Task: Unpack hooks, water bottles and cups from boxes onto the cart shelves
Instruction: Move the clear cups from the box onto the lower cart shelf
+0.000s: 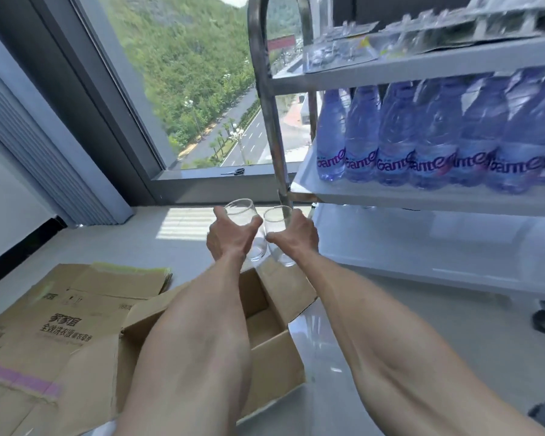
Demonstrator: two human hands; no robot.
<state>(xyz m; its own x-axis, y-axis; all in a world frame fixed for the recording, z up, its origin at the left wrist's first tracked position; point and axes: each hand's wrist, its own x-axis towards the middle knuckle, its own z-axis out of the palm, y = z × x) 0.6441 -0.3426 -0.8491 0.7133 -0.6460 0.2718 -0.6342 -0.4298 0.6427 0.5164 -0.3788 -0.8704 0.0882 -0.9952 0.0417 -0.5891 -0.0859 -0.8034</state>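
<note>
Both arms are stretched forward and slightly up, over an open cardboard box (265, 313) that stands on the pale floor. The left hand (230, 237) is seen from its back; its thumb and fingers are curled around a clear glass cup (243, 215), which is held upright with the rim on top. The right hand (299, 234) grips a second clear cup (276, 221) in the same way, thumb on the near side, and the two cups are just beside each other, maybe touching. Both cups are in the air in front of the left post of the metal cart (271, 121), near the level of its lowest shelf (438, 243). The lower parts of the cups are partly covered by the hands, and the glass is so clear that the bases are hard to make out. On the middle shelf stands a row of blue water bottles (422, 136); the row is cut off at the right edge. The top shelf carries flat transparent packs (343, 51), blurred, so I cannot tell their contents. A flattened carton (60, 325) lies left of the box, and the forearms hide much of the inside of the box. Small scissors (233, 172) lie on the window sill.
</note>
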